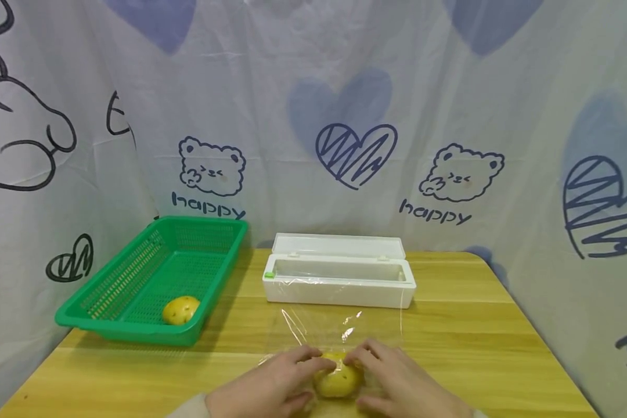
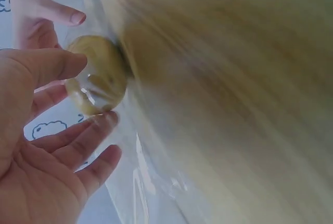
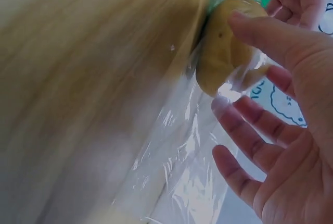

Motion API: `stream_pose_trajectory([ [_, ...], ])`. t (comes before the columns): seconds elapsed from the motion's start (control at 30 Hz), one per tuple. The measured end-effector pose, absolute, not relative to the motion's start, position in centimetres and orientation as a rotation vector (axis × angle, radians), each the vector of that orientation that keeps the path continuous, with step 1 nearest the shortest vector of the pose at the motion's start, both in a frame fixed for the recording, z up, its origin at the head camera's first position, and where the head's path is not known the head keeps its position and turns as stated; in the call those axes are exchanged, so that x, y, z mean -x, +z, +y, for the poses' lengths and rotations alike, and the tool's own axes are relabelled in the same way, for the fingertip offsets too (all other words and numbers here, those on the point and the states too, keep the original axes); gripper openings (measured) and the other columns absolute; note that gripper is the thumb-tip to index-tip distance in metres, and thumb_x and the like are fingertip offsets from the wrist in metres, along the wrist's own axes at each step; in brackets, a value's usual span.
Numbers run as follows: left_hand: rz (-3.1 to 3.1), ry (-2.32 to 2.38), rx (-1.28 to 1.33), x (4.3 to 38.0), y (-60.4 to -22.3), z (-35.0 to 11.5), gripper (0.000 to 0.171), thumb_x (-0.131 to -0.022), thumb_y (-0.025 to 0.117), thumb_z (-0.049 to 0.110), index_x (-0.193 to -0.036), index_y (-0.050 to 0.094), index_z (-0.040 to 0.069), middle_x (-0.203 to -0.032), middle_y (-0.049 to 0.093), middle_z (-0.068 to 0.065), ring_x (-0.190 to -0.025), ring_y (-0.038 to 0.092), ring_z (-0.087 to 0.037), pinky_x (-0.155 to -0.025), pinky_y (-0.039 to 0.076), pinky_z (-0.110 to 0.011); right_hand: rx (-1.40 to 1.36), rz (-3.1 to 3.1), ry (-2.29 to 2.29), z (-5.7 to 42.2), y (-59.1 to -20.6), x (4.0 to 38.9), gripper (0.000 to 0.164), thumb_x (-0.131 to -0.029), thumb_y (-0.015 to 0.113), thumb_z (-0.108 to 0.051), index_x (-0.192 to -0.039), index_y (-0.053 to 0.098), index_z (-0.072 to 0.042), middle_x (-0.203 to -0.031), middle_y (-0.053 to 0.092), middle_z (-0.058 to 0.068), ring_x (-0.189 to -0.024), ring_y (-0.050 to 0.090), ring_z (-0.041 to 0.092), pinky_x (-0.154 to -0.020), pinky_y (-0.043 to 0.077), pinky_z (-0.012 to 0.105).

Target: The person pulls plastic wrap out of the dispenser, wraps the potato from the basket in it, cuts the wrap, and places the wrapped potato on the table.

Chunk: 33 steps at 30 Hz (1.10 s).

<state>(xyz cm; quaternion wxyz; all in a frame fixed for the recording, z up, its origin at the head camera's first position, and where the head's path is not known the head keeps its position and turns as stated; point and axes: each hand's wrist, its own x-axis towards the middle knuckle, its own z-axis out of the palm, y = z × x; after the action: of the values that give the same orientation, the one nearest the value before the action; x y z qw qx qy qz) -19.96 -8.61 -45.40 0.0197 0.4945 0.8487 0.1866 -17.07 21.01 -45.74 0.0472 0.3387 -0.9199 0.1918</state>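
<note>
A yellow potato (image 1: 338, 383) lies on the table close to the near edge, under a sheet of clear cling film (image 1: 334, 325). From its left side my left hand (image 1: 271, 380) holds it, thumb in front and fingers bent over the top. My right hand (image 1: 399, 377) grips the other side in the same way. In the left wrist view, shiny film stretches over the potato (image 2: 99, 81) between thumb and fingertips. The right wrist view shows creased film (image 3: 182, 146) trailing from the potato (image 3: 221, 41) past the right fingertips.
Behind the hands stands a white cling film box (image 1: 339, 294), its lid raised, with film reaching from it toward me. At the left, a green basket (image 1: 193, 335) holds another potato (image 1: 180, 310). A printed cloth (image 1: 292, 203) hangs around the wooden table (image 1: 475, 337).
</note>
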Motion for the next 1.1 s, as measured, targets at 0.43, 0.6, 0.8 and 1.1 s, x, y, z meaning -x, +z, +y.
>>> stream_pose_trajectory([
  [0.43,2.537,0.717,-1.464,20.1,-45.9,-8.3,0.05,-0.105,0.071,0.025,-0.151,0.053,0.025,-0.143,0.063,0.001,-0.101,0.062,0.001,-0.089,0.059,-0.021,-0.993,-2.732,0.353,20.3,-46.1,17.5,0.047,-0.086,0.087,-0.043,-0.124,0.062,-0.03,-0.119,0.062,-0.014,-0.101,0.06,0.004,-0.088,0.049,0.034],
  [0.6,2.465,0.777,-1.449,19.9,-45.8,-8.1,0.048,-0.106,0.068,0.024,-0.152,0.053,0.025,-0.142,0.063,0.002,-0.097,0.062,0.004,-0.086,0.057,-0.018,-1.023,-2.743,0.369,20.9,-45.9,17.2,0.048,-0.086,0.087,-0.047,-0.124,0.063,-0.029,-0.118,0.062,-0.015,-0.102,0.059,0.004,-0.086,0.048,0.032],
  [0.8,2.471,0.77,-1.466,19.7,-45.9,-8.0,0.047,-0.107,0.066,0.025,-0.152,0.053,0.024,-0.139,0.064,0.003,-0.098,0.061,0.004,-0.085,0.057,-0.017,-1.062,-2.665,0.336,21.0,-46.2,17.1,0.049,-0.086,0.088,-0.047,-0.124,0.063,-0.028,-0.114,0.062,-0.016,-0.098,0.059,0.002,-0.082,0.047,0.03],
  [1.1,2.485,0.779,-1.409,20.0,-45.8,-8.1,0.05,-0.105,0.071,0.028,-0.152,0.053,0.026,-0.14,0.066,0.005,-0.105,0.062,0.002,-0.089,0.058,-0.02,-0.993,-2.826,0.454,21.3,-45.8,17.3,0.043,-0.094,0.078,-0.055,-0.128,0.063,-0.034,-0.123,0.063,-0.018,-0.108,0.062,0.005,-0.092,0.052,0.038],
])
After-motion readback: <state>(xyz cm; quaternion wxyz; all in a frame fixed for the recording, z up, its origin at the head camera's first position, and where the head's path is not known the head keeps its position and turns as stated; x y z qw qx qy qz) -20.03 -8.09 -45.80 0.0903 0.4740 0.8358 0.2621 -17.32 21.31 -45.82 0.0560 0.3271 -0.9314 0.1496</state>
